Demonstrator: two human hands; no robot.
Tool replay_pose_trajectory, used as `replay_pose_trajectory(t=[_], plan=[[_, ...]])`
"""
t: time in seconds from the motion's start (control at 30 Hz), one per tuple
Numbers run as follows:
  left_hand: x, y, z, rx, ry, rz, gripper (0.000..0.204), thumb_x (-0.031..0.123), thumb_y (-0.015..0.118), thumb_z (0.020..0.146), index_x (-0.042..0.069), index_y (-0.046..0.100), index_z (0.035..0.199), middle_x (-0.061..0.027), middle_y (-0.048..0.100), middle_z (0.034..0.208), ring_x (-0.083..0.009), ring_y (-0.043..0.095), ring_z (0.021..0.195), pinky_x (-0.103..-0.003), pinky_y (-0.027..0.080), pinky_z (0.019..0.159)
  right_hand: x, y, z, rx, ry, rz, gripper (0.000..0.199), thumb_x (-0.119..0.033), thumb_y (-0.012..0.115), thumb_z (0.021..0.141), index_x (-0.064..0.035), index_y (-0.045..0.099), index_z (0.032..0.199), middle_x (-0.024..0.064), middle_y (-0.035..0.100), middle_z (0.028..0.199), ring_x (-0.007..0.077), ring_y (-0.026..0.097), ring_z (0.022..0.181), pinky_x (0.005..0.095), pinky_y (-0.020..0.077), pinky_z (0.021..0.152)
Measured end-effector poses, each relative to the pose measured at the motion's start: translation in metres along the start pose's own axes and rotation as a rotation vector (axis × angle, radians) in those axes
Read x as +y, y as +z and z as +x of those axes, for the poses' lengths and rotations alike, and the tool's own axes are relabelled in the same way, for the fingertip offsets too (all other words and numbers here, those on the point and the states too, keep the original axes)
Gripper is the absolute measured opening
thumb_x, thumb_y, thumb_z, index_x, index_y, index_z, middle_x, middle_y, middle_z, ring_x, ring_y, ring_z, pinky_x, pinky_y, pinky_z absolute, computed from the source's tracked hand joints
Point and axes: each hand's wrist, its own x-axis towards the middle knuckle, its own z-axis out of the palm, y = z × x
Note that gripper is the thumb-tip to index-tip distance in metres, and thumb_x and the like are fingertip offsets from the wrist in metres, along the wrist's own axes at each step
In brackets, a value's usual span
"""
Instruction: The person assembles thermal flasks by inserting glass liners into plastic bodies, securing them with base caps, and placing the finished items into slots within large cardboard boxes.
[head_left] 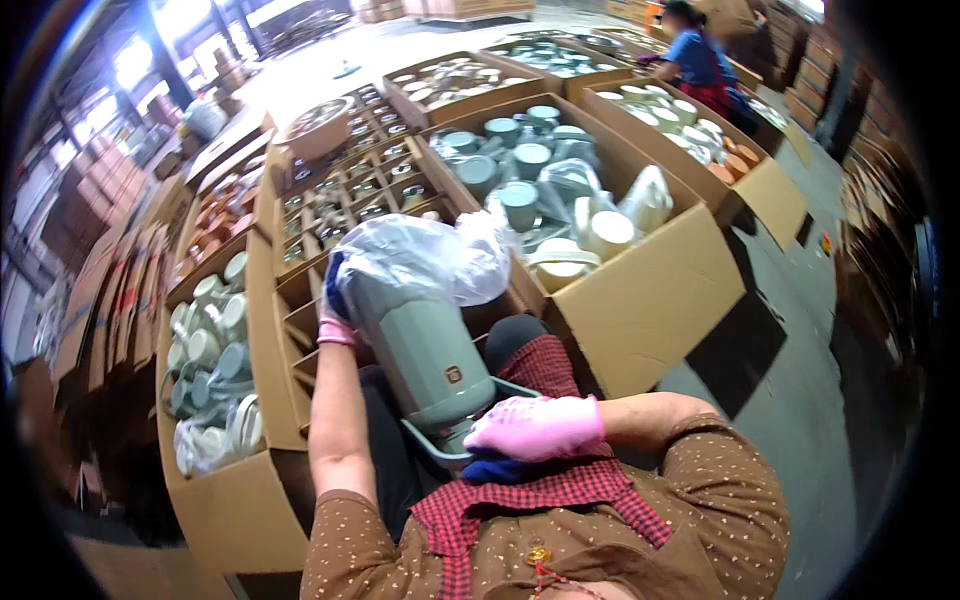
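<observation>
A pale green vacuum jug (425, 355) with a small dark square mark lies slanted across my lap, its lid end toward me. Crumpled clear plastic (425, 250) covers its far end. My left hand (338, 305), in a pink and blue glove, holds the far left side of the jug; its fingers are partly hidden behind the jug and the plastic. At the near end, my right hand (535, 430), in a similar glove, is closed at the lid beside the green carrying handle (425, 440). The fingertips there are hidden underneath.
A divided carton (300, 325) stands right before my knees. Open cartons of green jugs and parts flank it, one at left (215, 500), one at right (650, 310). Farther off, a person in blue (695, 65) bends by more cartons. Flattened cardboard (110, 290) leans at left.
</observation>
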Motion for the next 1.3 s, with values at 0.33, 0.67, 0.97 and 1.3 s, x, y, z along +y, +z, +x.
replay_pose_trajectory(t=[0.33, 0.67, 0.97, 1.3], plan=[[0.055, 0.048, -0.041, 0.176, 0.687, 0.947, 0.044, 0.022, 0.045, 0.107, -0.005, 0.050, 0.141, -0.0150, 0.059, 0.137, -0.0219, 0.058, 0.123, -0.034, 0.044, 0.108, 0.075, -0.187, 0.131, 0.781, -0.312, 0.248, 0.040, -0.037, 0.056, 0.102, 0.0014, 0.066, 0.108, 0.0069, 0.067, 0.099, 0.0138, 0.057, 0.095, 0.0321, 0.0461, 0.090], [0.097, 0.040, -0.060, 0.105, 0.926, 0.845, 0.064, 0.048, 0.053, 0.101, 0.000, 0.050, 0.143, -0.0211, 0.046, 0.152, -0.0320, 0.041, 0.143, -0.048, 0.024, 0.119, 0.238, -0.128, 0.257, 0.632, -0.511, 1.396, 0.040, -0.024, 0.055, 0.102, 0.0011, 0.057, 0.133, 0.0136, 0.066, 0.127, 0.0199, 0.065, 0.112, 0.0318, 0.0513, 0.100], [0.008, -0.034, -0.051, -0.030, -0.636, 0.800, 0.054, 0.035, 0.047, 0.106, -0.001, 0.047, 0.146, -0.0112, 0.052, 0.146, -0.0184, 0.049, 0.131, -0.032, 0.037, 0.113, 0.211, -0.173, 0.209, 1.223, -0.294, 0.523, 0.027, -0.011, 0.052, 0.097, 0.0018, 0.067, 0.116, 0.0107, 0.072, 0.109, 0.0198, 0.069, 0.094, 0.0298, 0.0547, 0.087], [0.048, 0.005, 0.056, 0.105, -0.001, -0.048, 0.068, 0.053, 0.028, 0.108, 0.000, 0.048, 0.144, -0.0186, 0.059, 0.139, -0.0279, 0.052, 0.133, -0.041, 0.033, 0.116, 0.126, -0.187, 0.189, 0.819, -0.347, 0.227, 0.052, -0.045, 0.050, 0.101, 0.0018, 0.074, 0.099, 0.0124, 0.074, 0.090, 0.0186, 0.071, 0.089, 0.0335, 0.0533, 0.085]])
